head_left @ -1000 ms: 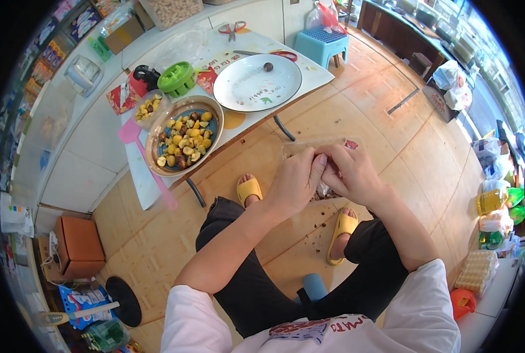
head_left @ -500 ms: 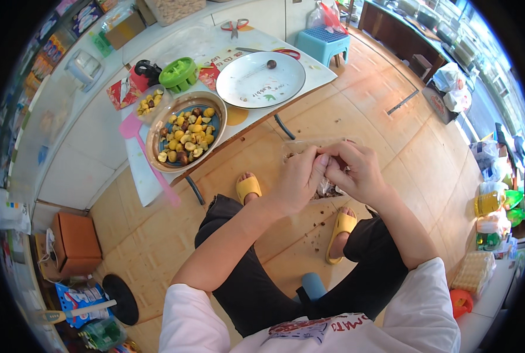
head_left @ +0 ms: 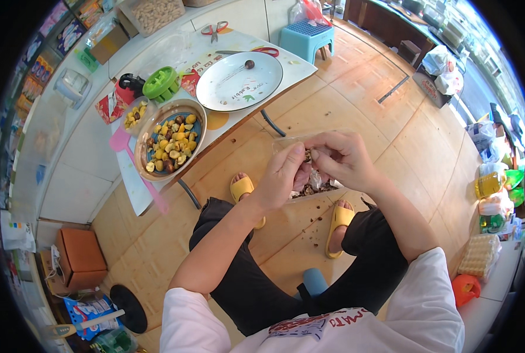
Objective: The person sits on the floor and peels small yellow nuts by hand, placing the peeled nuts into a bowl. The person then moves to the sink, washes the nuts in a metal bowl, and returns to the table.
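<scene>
Above a clear plastic box (head_left: 280, 143) on the floor, my left hand (head_left: 283, 173) and my right hand (head_left: 345, 162) meet, fingers closed in a pinch. Between the fingertips shows a bit of a small brown chestnut (head_left: 308, 156), mostly hidden by them. Brown shell scraps lie in the box. To the left on the low table, a brown-rimmed bowl (head_left: 199, 141) holds yellow peeled chestnuts and some brown ones, beside a small clear bowl (head_left: 134, 117) of yellow pieces. One dark brown chestnut (head_left: 249, 64) lies on the white oval plate (head_left: 227, 82).
Also on the table are a green slotted gadget (head_left: 161, 84), a pink spatula (head_left: 137, 162), scissors (head_left: 215, 30) and a red-handled tool (head_left: 266, 52). A blue stool (head_left: 307, 38) stands beyond. Shell crumbs dot the floor by my yellow slippers (head_left: 340, 220).
My hands have opened slightly apart at the fingertips, so the brown piece between them now shows. The view has shifted a little, moving the table leftward.
</scene>
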The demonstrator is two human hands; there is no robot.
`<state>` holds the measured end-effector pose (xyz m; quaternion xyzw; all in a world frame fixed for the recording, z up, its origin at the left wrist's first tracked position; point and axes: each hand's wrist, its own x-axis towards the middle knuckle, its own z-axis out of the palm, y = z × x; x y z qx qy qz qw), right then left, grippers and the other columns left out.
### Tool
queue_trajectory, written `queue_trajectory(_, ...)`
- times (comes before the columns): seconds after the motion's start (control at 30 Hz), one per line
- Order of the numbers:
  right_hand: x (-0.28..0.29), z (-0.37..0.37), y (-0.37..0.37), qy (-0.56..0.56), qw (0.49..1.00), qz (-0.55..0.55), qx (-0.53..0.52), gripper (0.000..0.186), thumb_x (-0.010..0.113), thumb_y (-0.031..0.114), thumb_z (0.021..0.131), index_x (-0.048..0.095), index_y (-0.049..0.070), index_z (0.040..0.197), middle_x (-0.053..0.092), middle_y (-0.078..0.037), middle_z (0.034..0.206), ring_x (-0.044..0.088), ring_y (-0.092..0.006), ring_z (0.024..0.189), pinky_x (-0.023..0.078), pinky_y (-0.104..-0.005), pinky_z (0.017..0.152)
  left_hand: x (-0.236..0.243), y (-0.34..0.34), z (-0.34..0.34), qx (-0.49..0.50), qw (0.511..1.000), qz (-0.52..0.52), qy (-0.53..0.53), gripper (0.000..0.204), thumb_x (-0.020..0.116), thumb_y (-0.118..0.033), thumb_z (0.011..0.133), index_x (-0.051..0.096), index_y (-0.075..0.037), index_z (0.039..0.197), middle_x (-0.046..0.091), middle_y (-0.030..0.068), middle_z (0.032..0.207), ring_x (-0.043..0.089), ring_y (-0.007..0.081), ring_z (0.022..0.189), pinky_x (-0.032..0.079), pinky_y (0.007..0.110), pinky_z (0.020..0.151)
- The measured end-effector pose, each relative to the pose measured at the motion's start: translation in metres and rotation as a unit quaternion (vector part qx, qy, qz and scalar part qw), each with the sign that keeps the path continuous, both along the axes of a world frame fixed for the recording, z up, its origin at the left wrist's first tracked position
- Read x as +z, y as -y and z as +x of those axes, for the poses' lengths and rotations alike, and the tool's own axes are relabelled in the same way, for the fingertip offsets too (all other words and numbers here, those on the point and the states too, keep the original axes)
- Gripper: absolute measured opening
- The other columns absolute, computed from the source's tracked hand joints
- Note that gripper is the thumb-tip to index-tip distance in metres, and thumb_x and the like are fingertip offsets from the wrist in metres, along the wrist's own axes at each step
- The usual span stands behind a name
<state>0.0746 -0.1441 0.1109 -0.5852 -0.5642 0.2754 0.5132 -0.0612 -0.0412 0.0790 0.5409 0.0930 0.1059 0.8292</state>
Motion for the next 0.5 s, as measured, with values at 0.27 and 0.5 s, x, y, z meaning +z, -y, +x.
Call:
queue_trajectory(0.27,-0.0008,0.0058,-0.0015,-0.009,0.998,0.042,0.049,0.018,0.059,0.010,0.083,0.059,-0.003,0.097,0.059,-0.002,0.062,0.052,-0.0031,0.050,0.041,-0.0179,0.046,0.0094,0.0015,-0.0003,-0.008,1.000,-0.021,0.007,0.040,0.026,-0.039,0.096,0.040,-0.008,0.075,0.031,-0.0030,0.059,0.025,0.0063,0.050,0.023,0.021,0.045)
queue_trajectory(0.5,0.0019,-0.0003,-0.0017,-0.060,0.997,0.014,0.036,0.018,0.057,0.005,0.082,0.057,-0.005,0.098,0.059,-0.002,0.064,0.053,-0.0028,0.053,0.042,-0.0182,0.049,0.0037,-0.0033,-0.0009,-0.016,1.000,0.006,0.005,0.040,0.025,-0.038,0.097,0.039,-0.008,0.074,0.032,-0.0031,0.059,0.027,0.0061,0.051,0.023,0.021,0.045)
